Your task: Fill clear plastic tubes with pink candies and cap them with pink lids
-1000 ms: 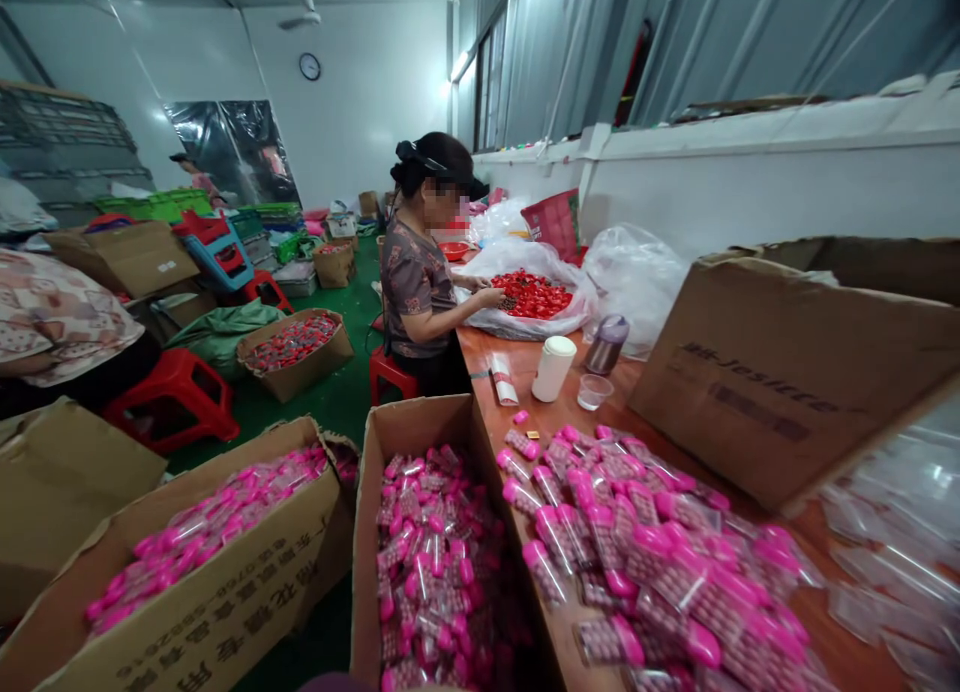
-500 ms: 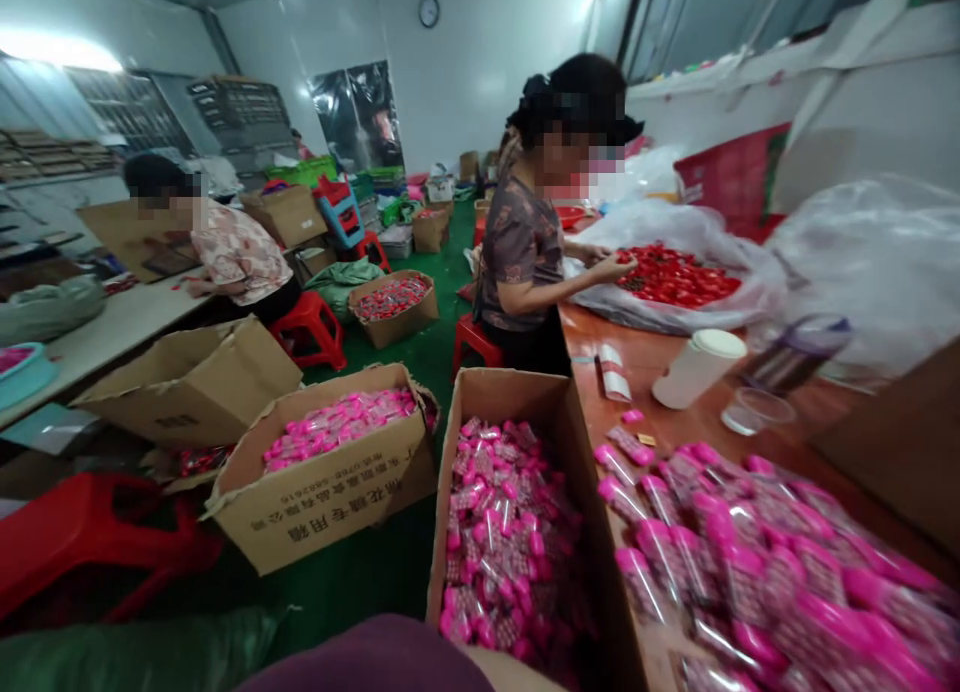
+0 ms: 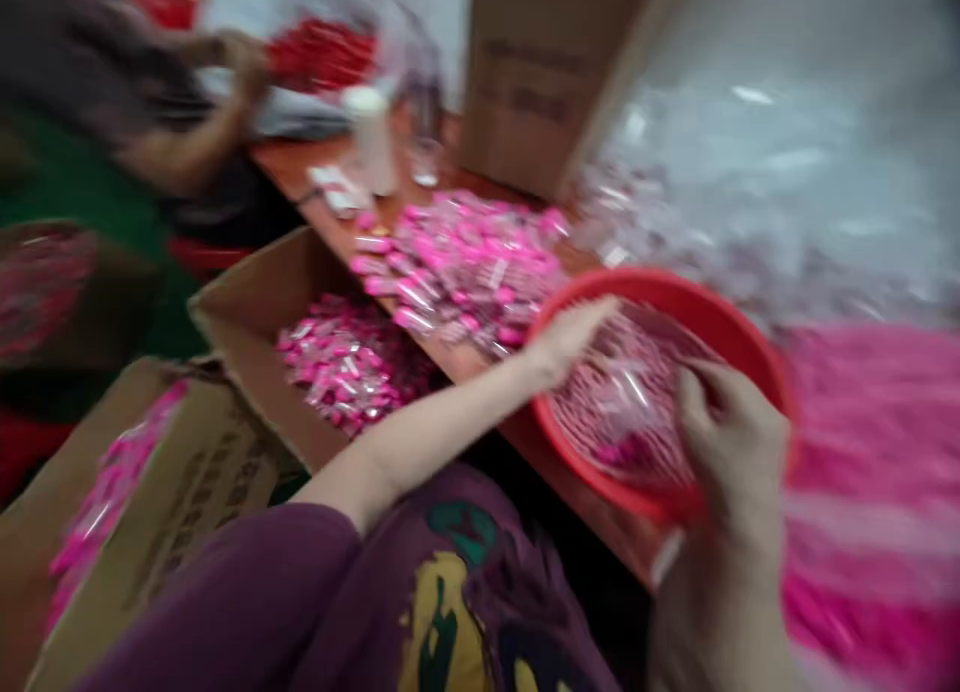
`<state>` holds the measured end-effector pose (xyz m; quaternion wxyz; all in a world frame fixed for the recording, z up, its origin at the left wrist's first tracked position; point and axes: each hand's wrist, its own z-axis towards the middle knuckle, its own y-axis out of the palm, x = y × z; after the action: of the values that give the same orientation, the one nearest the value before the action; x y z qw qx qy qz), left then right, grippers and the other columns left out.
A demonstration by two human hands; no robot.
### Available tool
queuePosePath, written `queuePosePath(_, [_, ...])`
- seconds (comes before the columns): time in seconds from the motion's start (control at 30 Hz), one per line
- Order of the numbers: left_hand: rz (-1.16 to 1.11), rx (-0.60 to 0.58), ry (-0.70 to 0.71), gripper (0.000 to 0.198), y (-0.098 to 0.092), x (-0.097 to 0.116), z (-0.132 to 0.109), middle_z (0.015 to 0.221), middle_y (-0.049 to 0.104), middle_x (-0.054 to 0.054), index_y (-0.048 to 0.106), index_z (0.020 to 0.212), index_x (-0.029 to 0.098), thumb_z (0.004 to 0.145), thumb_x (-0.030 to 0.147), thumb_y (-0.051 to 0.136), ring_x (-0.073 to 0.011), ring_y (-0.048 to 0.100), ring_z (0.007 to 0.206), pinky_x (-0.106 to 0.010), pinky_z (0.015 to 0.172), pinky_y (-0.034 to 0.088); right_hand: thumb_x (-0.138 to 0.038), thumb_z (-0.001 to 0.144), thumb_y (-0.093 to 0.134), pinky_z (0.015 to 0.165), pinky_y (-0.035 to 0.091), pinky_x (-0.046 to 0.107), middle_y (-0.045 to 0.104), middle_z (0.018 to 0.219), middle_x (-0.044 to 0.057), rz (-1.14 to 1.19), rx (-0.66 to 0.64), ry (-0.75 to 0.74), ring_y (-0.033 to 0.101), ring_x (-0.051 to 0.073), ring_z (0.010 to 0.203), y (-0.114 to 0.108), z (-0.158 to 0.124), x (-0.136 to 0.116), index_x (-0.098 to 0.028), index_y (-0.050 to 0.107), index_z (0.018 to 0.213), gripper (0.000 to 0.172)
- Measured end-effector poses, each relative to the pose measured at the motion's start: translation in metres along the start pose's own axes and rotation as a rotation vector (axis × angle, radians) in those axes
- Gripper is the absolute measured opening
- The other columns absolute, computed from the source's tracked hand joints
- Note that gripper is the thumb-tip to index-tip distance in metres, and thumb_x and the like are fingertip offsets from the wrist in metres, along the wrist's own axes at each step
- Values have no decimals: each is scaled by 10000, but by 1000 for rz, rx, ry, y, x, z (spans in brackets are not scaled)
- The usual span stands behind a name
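Blurred by motion, my left hand (image 3: 574,340) reaches over the near-left rim of a red basin (image 3: 750,357), fingers stretched out above the small pink pieces (image 3: 581,417) inside. My right hand (image 3: 735,422) is at the basin's right side, thumb and fingers curled toward each other; what they hold, if anything, is too smeared to make out. Between the hands, a clear, shiny container (image 3: 626,392) lies among the pink pieces, with a bright pink part near its lower end.
Pink-capped clear containers (image 3: 472,257) are heaped on the table beyond the basin. Below the edge stands a cardboard box (image 3: 247,302) of similar ones. A large clear bag (image 3: 750,162) and pink bagged material (image 3: 877,472) lie right. A co-worker's arm (image 3: 202,132) shows at upper left.
My view has swung right and down, from the room to the table. Both my hands and the red basin have come into view; the co-worker now appears at the upper left.
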<state>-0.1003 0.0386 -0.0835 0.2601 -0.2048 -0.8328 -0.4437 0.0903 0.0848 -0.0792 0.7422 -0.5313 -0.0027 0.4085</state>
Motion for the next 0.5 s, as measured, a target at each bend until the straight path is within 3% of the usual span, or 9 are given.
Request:
queuePosePath(0.07, [87, -120, -52, 421, 5, -31, 3, 804, 731, -55, 754, 927, 171, 1065, 554, 646, -146, 668, 696, -246, 648, 582, -344, 1010, 612, 909, 650, 448, 859, 1094, 139, 26, -26, 101, 811, 280, 961, -25, -38, 25, -213, 829, 1101, 270])
queuePosePath(0.2, [220, -190, -71, 448, 5, -38, 8, 801, 769, -72, 772, 1060, 216, 995, 654, 711, -236, 768, 822, -309, 688, 614, -384, 982, 670, 807, 651, 407, 855, 992, 68, 163, 14, 263, 787, 230, 828, -49, -75, 46, -266, 829, 1070, 217])
queuePosePath(0.3, [287, -228, -118, 424, 12, -42, -4, 847, 785, -85, 763, 1115, 226, 993, 630, 724, -279, 790, 899, -338, 708, 619, -436, 1000, 682, 737, 652, 370, 842, 962, 49, 281, 68, 374, 778, 201, 765, -61, -97, 49, -267, 819, 1097, 239])
queuePosePath(0.5, [333, -276, -258, 431, 16, -70, -19, 847, 761, -80, 748, 1090, 216, 985, 633, 724, -250, 771, 852, -321, 684, 600, -504, 1033, 666, 751, 656, 366, 822, 936, 29, 322, 129, 454, 769, 195, 772, -68, -127, 44, -287, 806, 1136, 278])
